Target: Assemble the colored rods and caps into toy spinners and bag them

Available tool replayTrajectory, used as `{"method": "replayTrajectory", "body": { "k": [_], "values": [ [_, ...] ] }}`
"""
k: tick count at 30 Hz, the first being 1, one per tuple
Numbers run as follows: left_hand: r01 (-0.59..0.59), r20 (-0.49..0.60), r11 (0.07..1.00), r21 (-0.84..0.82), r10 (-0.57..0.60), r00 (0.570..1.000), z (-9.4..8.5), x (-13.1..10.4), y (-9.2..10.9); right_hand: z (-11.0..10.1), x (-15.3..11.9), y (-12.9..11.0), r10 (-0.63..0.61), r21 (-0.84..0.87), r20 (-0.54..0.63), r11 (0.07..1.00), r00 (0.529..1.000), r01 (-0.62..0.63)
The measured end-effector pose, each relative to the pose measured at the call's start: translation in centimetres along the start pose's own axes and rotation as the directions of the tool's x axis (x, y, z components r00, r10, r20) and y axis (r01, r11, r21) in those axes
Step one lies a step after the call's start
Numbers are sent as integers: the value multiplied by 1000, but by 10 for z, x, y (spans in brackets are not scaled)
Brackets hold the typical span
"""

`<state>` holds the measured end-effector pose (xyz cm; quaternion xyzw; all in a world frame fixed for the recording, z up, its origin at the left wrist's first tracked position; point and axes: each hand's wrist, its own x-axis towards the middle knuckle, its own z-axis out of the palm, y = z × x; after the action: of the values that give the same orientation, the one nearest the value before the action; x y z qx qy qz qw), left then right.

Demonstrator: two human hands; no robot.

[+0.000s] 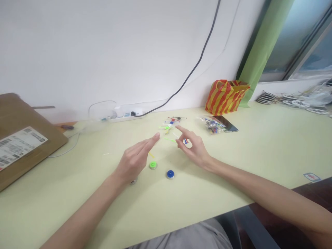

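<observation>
My left hand (138,157) hovers over the table, its fingers stretched out together and pointing right, with nothing visible in it. Across from it my right hand (194,147) has thumb and index finger apart. A thin green stick (169,139) ends close to the right thumb; I cannot tell if they touch. Small red and blue pieces (186,141) show through that hand's finger gap. Coloured arrow-shaped pieces with round hubs (171,122) lie beyond. Nearer me are a green-topped disc (153,164) and a blue-topped disc (170,174). Another round piece (134,182) is partly hidden by my left wrist.
A clear bag of small parts (212,125) lies beside a phone (226,123). Behind stands a red-and-yellow striped bag (225,98). A power strip (127,113) with a black cable (181,86) is against the wall. A cardboard box (28,138) occupies the left.
</observation>
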<state>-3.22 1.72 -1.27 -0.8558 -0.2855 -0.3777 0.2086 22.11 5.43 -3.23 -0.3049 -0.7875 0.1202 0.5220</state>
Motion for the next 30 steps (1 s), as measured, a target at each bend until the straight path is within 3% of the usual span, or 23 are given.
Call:
{"method": "replayTrajectory", "body": {
  "k": [12, 23, 30],
  "values": [
    [17, -62, 999, 38, -15, 998, -2, 6, 4, -3, 1, -3, -13, -21, 111, 1000, 994, 15],
    [48, -116, 996, 74, -39, 992, -4, 10, 6, -2, 0, -1, 28, -37, 69, 999, 997, -26],
    [-20, -88, 995, 94, 29, 996, -5, 11, 7, -2, -2, -2, 23, -13, 92, 1000, 995, -22]
  ]
}}
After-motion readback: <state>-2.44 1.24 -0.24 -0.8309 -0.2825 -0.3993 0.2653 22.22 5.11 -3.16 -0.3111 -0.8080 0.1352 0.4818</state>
